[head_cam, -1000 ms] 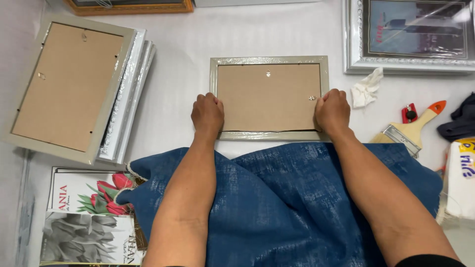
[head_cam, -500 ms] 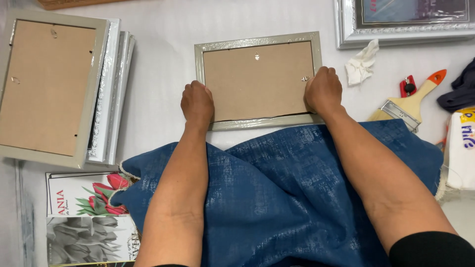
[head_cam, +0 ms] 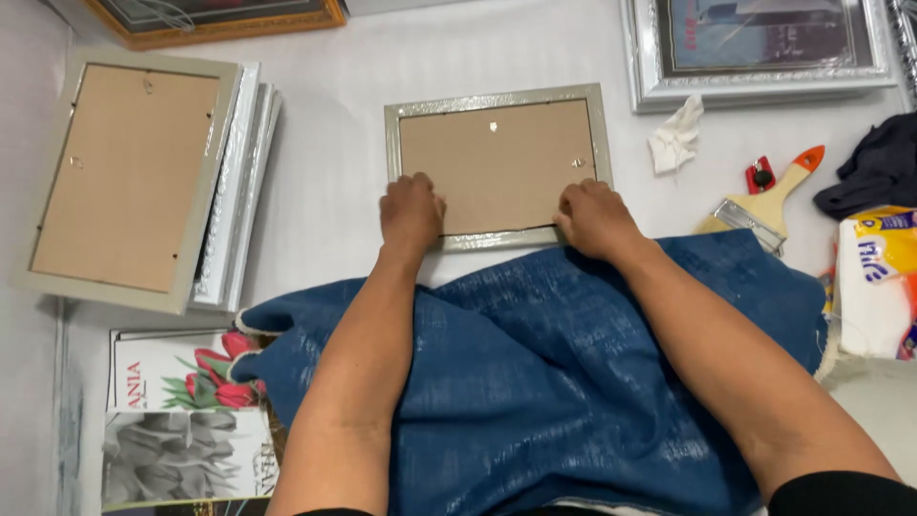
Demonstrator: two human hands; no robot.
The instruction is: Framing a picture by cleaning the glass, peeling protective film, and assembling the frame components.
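A silver picture frame (head_cam: 497,100) lies face down on the white table, its brown backing board (head_cam: 497,162) up. My left hand (head_cam: 411,210) rests on the frame's lower left corner, fingers curled on the board. My right hand (head_cam: 594,218) presses on the lower right part of the backing, near a small clip. Both forearms lie over a blue cloth (head_cam: 535,382) spread in front of me.
A stack of face-down frames (head_cam: 134,182) sits at the left, with printed pictures (head_cam: 177,420) below it. A silver framed picture (head_cam: 764,48) and a gold frame (head_cam: 220,19) lie at the back. To the right are a crumpled tissue (head_cam: 676,139), a paintbrush (head_cam: 764,201), dark cloth (head_cam: 874,172) and a package (head_cam: 879,282).
Both hands have slid inward along the frame's lower edge, from its outer sides onto the backing board. The right hand moved left the most.
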